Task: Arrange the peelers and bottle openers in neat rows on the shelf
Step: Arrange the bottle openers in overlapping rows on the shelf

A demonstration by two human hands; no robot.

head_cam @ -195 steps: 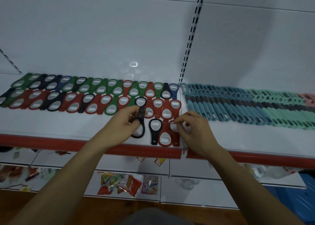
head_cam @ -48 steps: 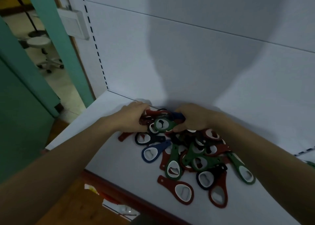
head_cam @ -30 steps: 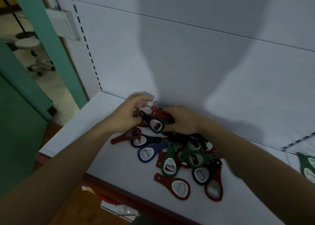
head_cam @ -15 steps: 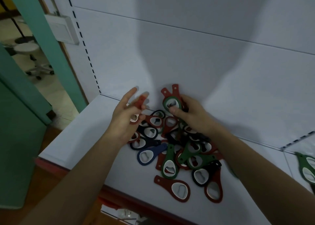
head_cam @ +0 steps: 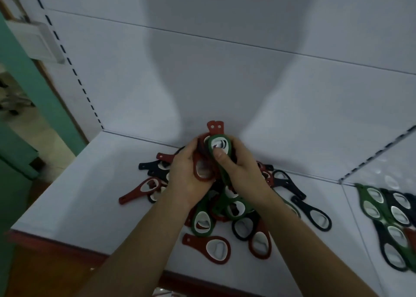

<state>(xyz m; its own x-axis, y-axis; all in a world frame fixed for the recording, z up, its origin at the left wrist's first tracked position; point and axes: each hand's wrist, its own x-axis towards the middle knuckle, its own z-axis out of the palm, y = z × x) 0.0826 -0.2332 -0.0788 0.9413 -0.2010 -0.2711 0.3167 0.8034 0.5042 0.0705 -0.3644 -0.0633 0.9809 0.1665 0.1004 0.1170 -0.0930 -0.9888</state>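
1. Your left hand (head_cam: 186,177) and right hand (head_cam: 242,172) meet at centre frame. Both are curled round a bundle (head_cam: 208,161) of bottle openers, probably squaring it into one stack to carry together.
2. Your right thumb presses on the green opener (head_cam: 220,144) on top, which should keep the stack from fanning out.
3. Below your wrists, a loose pile (head_cam: 225,209) of openers lies jumbled on the shelf (head_cam: 74,197), not yet sorted.
4. At the right edge of the frame a neat row (head_cam: 387,213) lies flat, likely where the bundle belongs.
5. No peelers are in view.
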